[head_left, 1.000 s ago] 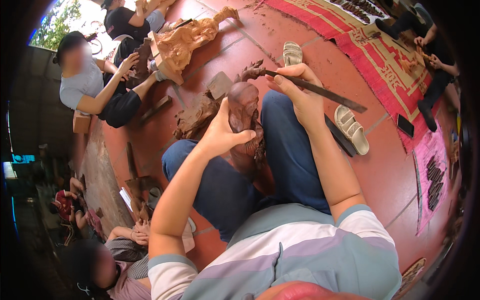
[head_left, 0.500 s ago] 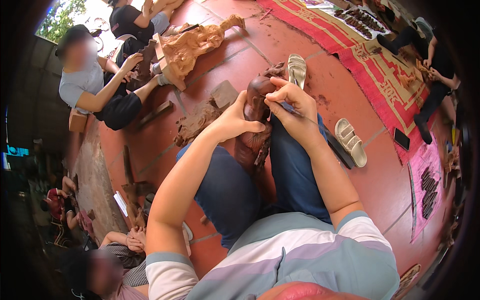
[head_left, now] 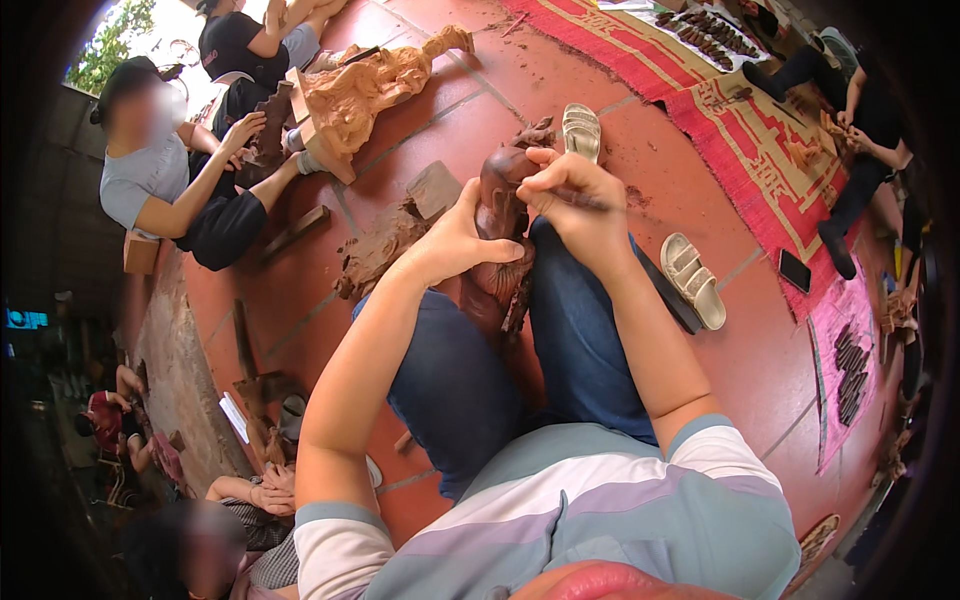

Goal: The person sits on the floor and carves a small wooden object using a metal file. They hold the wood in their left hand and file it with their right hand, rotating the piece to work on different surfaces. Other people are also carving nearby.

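Note:
A dark reddish-brown wooden carving [head_left: 503, 168] stands upright between my knees, with a smooth rounded head and a rough, branching part at its far end. My left hand [head_left: 462, 236] grips its left side, thumb across the front. At the right of the rounded head is my right hand [head_left: 583, 205], fingers pinched together around a thin dark tool [head_left: 592, 202]. The tool is blurred and its tip is hidden by the fingers, so I cannot tell its exact kind or whether it touches the wood.
Rough wood [head_left: 378, 250] and a flat block [head_left: 440, 190] lie left of the carving. Sandals [head_left: 692, 280] are on the right, near a red mat [head_left: 740, 170], a phone [head_left: 795, 270] and tools on pink cloth [head_left: 850, 375]. A person [head_left: 150, 170] sits left beside a pale carving [head_left: 375, 95].
My right hand has turned slightly at the carving's head, and the thin tool now shows blurred behind the fingers. My left hand keeps its grip. The whole view has shifted slightly.

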Demonstrator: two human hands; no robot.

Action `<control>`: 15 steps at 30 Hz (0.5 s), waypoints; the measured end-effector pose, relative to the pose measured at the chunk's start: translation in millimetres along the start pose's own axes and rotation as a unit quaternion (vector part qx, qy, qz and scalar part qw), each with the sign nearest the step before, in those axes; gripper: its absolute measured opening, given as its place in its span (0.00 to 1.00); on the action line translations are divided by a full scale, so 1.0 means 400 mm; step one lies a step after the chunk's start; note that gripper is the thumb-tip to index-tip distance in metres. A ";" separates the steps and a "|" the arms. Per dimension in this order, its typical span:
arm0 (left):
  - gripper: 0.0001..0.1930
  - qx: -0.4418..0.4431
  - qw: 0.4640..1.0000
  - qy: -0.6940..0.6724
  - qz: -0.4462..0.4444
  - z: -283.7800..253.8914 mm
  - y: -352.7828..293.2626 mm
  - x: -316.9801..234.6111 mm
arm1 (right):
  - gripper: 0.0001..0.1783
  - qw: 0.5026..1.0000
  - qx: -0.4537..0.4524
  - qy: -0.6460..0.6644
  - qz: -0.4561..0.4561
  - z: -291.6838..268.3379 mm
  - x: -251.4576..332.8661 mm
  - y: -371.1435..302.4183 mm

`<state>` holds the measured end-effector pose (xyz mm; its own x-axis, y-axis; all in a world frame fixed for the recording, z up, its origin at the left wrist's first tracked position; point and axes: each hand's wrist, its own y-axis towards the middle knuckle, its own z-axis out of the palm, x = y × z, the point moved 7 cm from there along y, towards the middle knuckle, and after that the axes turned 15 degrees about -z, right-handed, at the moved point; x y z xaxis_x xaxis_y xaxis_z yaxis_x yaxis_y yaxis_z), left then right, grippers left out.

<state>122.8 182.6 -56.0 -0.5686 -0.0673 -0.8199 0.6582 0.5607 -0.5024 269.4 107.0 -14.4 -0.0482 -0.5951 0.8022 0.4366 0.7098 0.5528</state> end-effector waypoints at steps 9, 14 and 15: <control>0.51 -0.014 1.000 0.013 0.000 -0.006 -0.011 -0.013 | 0.06 1.000 -0.006 0.020 -0.002 0.006 -0.019 0.005; 0.50 -0.017 1.000 -0.012 0.011 -0.003 -0.018 -0.020 | 0.06 0.981 -0.077 0.163 0.077 -0.054 -0.056 0.008; 0.49 -0.018 1.000 -0.007 0.008 -0.003 -0.017 -0.016 | 0.06 0.988 -0.061 0.131 0.049 -0.035 -0.032 0.003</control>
<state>121.3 180.1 -47.0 -0.5505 -0.0702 -0.8319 0.6491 0.5907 -0.4794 283.3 110.2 -27.1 0.2266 -0.6144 0.7557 0.5328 0.7277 0.4319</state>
